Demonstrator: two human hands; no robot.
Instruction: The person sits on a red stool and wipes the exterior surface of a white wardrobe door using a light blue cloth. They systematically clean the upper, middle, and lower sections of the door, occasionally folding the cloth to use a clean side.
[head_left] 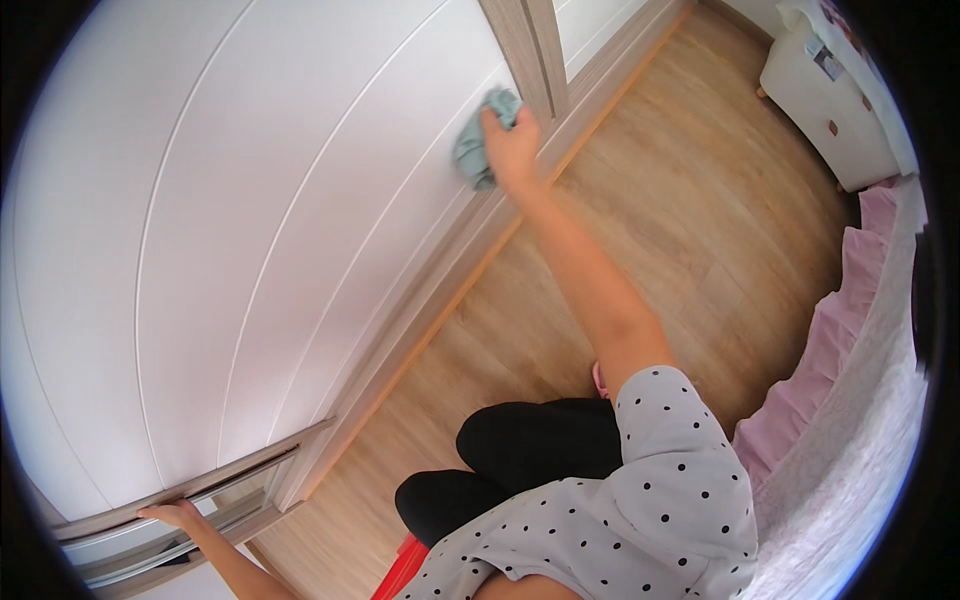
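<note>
A light green-grey cloth is bunched under my right hand, which presses it to the lower part of a white grooved sliding door panel. The cloth lies close to the wood-toned frame strip at the panel's far edge. At the lower left my left hand grips the wood-toned near edge of the same door, its fingers partly hidden against the frame. Hand and cloth on the right look slightly blurred.
Wood-look floor runs beside the door's bottom track. On the right stands a bed with a pink ruffled skirt. A white cabinet sits at the far right. Something red shows beneath my black-trousered legs.
</note>
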